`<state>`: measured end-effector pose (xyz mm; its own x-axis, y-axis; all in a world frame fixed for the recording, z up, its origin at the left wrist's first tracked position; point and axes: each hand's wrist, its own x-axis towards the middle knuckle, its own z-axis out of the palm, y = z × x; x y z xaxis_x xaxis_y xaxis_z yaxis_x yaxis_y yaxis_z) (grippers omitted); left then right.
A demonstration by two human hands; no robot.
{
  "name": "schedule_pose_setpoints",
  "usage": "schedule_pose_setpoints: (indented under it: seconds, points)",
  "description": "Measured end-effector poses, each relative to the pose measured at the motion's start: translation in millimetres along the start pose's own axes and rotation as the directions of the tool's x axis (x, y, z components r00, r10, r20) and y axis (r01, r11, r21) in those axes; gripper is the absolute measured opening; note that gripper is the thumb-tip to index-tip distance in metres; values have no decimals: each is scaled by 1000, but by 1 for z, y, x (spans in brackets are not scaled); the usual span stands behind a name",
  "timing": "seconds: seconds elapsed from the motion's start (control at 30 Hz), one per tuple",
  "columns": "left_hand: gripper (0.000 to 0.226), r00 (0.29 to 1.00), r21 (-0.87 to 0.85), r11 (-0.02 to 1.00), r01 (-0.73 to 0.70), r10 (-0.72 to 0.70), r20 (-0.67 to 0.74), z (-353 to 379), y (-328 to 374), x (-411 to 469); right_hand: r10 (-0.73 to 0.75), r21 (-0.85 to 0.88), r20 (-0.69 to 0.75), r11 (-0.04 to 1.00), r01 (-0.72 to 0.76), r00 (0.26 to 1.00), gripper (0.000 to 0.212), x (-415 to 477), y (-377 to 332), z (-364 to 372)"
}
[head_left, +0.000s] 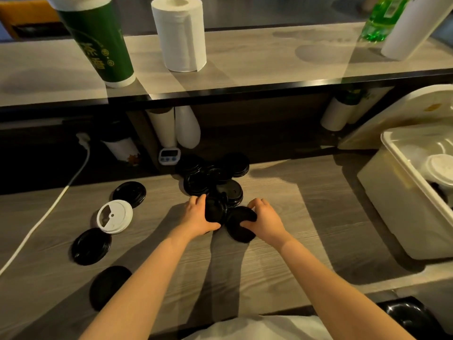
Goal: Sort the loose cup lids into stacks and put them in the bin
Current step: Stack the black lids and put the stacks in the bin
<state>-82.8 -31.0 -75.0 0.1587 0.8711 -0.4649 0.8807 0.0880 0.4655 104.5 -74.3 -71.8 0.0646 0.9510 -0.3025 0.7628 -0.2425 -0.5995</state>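
Nearest, a loose black lid (109,287) lies on the counter (282,192) at the left. Mid-counter, the left hand (197,218) curls round a tilted lid (215,209), possibly a short stack. The right hand (266,220) grips a flat lid (239,228) just beside it. A white lid (114,216) sits to the left. Beyond the hands is the lid pile (213,175), and the bin (397,192) stands well apart on the right.

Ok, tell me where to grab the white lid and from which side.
I'd take the white lid by its rim from above, grip spanning its far-left and near-right edges. It lies flat, so only the rim offers purchase, and the far black lid and near black lid crowd the other sides.
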Motion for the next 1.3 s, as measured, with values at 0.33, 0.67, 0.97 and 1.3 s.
schedule_pose_setpoints:
  seconds: [0.33,0.67,0.97,1.3]
  points:
    - [93,995,-112,993,-45,34,-95,-1,-9,-21,117,811,103,565,-151,988,20,-13,-5,-38]
    - [96,911,-216,916,-339,261,-320,-25,22,-68,-11,922,91,379,-80,996,13,-21,-60,-39]
    - [70,982,-941,307,-144,163,-97,-33,27,-89,-28,934,66,352,-52,997,9,-30,-72,-25]
    - [35,999,-989,139,-42,13,-41,-29,21,-85,-159,854,45,518,44,986,40,-31,-70,-15]
